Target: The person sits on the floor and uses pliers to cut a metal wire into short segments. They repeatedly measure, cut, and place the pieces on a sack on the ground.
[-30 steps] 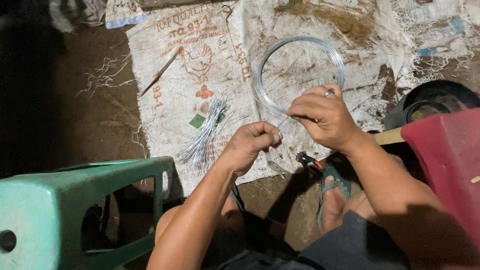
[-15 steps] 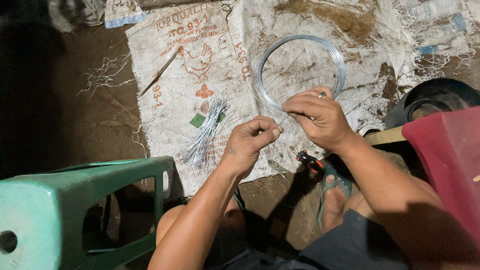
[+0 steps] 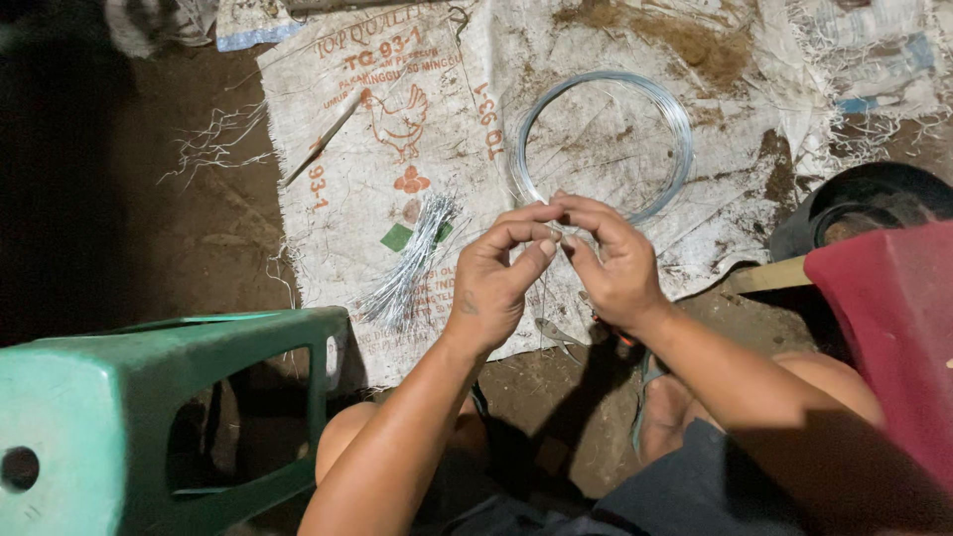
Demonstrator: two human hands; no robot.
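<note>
bare forearms, dark shorts (image 3: 695, 486), teal sandal (image 3: 643, 397)

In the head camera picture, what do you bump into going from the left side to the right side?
Green plastic stool → bundle of short cut wires → left hand → right hand → black round tub → red plastic thing. The wire coil sits above the hands, so I left it out.
</note>
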